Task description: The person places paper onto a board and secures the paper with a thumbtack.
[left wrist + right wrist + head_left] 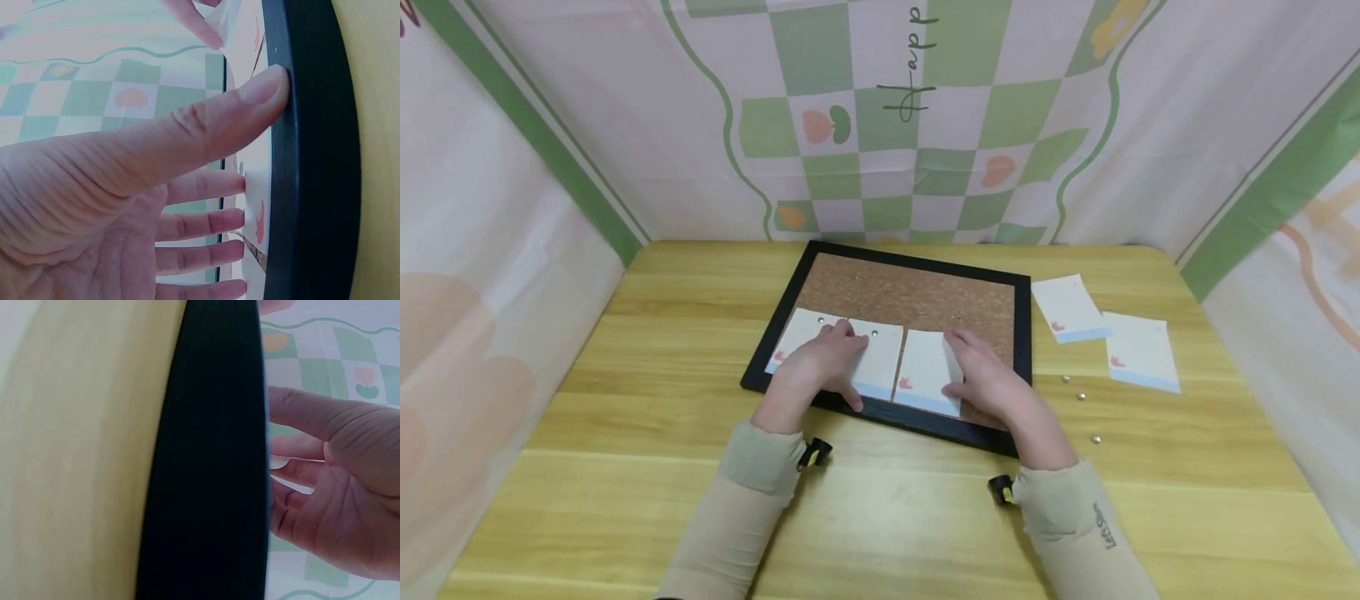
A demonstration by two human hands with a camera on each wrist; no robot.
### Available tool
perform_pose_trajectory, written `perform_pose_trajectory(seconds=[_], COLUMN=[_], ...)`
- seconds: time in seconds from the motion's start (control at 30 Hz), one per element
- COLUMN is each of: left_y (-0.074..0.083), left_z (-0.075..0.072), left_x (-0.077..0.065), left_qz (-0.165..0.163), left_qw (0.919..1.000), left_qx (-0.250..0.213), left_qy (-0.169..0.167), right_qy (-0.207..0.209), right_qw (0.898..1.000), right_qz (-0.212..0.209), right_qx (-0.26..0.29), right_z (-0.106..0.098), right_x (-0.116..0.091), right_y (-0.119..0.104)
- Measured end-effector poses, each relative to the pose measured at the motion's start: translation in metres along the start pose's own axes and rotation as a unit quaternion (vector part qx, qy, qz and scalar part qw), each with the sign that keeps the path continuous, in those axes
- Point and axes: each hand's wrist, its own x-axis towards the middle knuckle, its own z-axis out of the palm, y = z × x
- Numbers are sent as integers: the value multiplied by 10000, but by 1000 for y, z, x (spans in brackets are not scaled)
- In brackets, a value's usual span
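A cork board (917, 287) in a black frame (917, 421) lies on the table. Side by side along its near edge are three white note cards with a blue bottom strip and a pink print: a left card (793, 333), a middle card (883, 358) and a right card (925, 367). A silver round-headed tack (821, 320) and another tack (875, 333) sit on the left and middle cards. My left hand (823, 358) rests straight fingertips on these two cards, its thumb on the frame. At the right card's right side, my right hand (988, 379) holds the card with thumb and fingers.
Right of the board lie two more cards, one card (1071, 308) touching the other card (1142, 350). Below them are three loose tacks, the nearest tack (1096, 438) toward the table's front. A patterned cloth (887, 167) hangs behind the wooden table (655, 400).
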Motion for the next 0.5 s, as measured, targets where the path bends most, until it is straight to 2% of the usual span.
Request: perform_pose_trajectory(seconds=[0.13,0.3,0.5], left_y=[2,14,33], left_z=[0,3,13], left_x=[1,5,11], left_qz=[68,535,908], left_qw=[9997,9968,9937], left_qx=[163,266,134], left_qy=[166,522,640], right_qy=[1,-14,20], right_qw=[10000,9999,9998], right_qz=[26,49,19], right_qx=[-71,-133,-218], right_z=[1,2,3], right_x=[0,2,1], right_y=[-1,-3,-2])
